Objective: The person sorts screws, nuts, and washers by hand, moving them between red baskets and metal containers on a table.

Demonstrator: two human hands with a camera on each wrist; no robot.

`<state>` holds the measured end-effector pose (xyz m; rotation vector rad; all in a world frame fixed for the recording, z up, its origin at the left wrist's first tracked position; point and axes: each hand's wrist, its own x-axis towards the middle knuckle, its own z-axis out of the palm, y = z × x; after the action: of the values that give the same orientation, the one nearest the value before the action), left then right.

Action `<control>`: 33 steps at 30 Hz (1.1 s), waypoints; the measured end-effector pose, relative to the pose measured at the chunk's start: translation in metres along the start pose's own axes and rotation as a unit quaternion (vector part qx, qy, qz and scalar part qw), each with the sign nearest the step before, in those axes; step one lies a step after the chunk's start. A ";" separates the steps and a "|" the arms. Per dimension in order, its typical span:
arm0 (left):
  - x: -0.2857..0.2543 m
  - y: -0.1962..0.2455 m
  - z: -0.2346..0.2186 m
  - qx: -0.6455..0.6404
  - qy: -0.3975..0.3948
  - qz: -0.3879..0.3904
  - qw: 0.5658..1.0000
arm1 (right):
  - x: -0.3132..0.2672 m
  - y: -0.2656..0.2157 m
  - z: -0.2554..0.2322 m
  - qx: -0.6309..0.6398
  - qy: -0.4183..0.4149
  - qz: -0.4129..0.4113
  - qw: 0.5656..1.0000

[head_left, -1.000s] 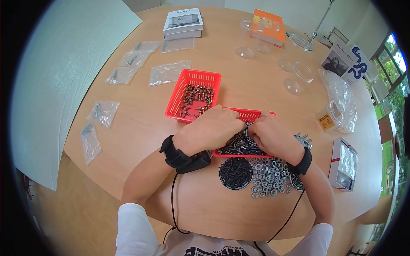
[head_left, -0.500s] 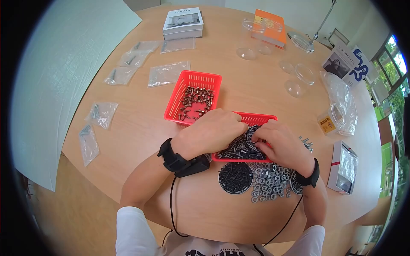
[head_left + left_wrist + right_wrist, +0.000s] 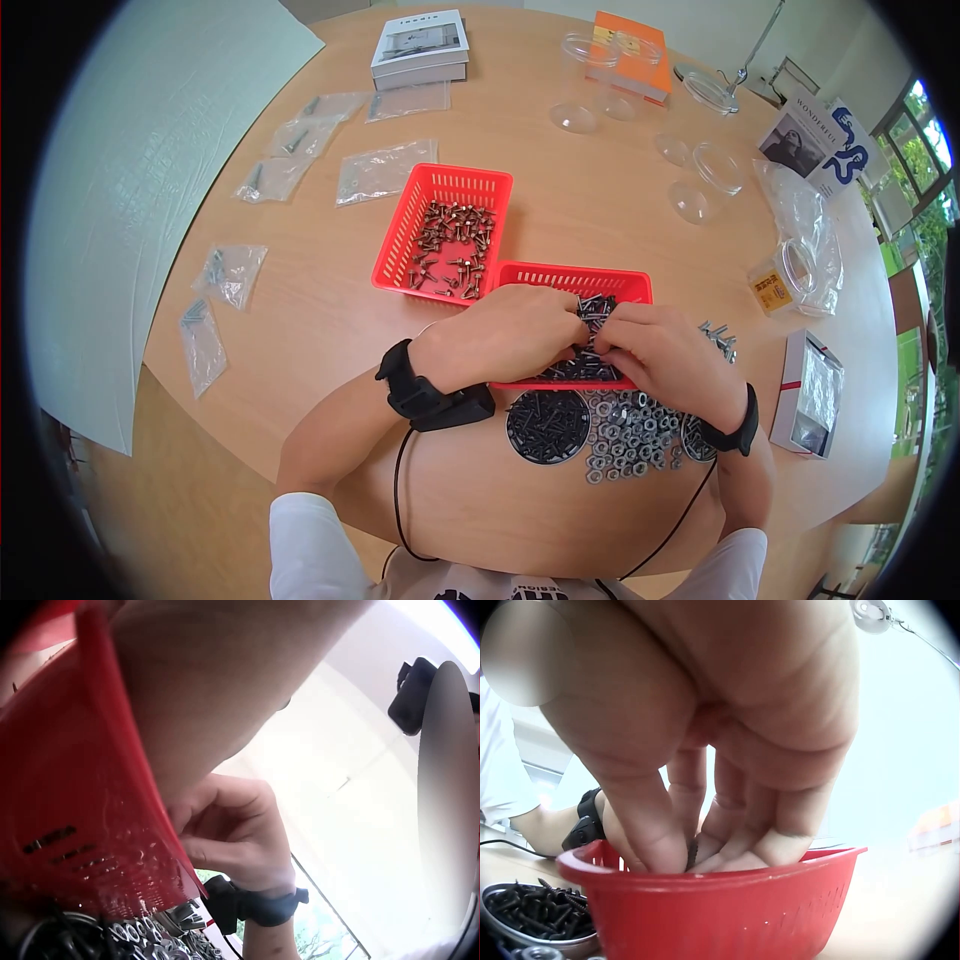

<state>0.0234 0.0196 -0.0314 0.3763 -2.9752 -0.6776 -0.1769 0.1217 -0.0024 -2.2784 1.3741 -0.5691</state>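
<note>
Both hands reach into a red basket (image 3: 636, 288) of mixed dark and silver screws. The left hand (image 3: 505, 335) is over its left part, fingers bent downward; whatever they touch is hidden in the head view. At the right part, the right hand (image 3: 680, 362) has thumb and fingers bent together near the left fingertips. The right wrist view shows the right hand (image 3: 727, 750) pinching a dark screw (image 3: 692, 851) just inside the basket's rim (image 3: 705, 880). In the left wrist view, the basket wall (image 3: 75, 787) hides the left fingertips.
A second red basket (image 3: 395, 240) with brownish bolts adjoins at the upper left. Nearer the body lie a round dish of black screws (image 3: 548, 427) and loose nuts (image 3: 625, 435). Plastic bags (image 3: 385, 172), clear containers (image 3: 690, 200) and books (image 3: 420, 50) are farther out.
The left hand has moved slightly down and deeper over the screws. The right hand has drawn back from the basket's far side toward the body. Both baskets appear slightly shifted in view.
</note>
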 end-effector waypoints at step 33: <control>-0.034 0.027 -0.028 -0.013 0.126 0.038 0.991 | -0.045 -0.037 0.007 -0.021 -0.010 -0.008 1.000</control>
<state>0.0540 0.0402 0.0057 0.3191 -2.7237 -0.6092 -0.1653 0.1786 0.0060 -2.3245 1.3713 -0.5253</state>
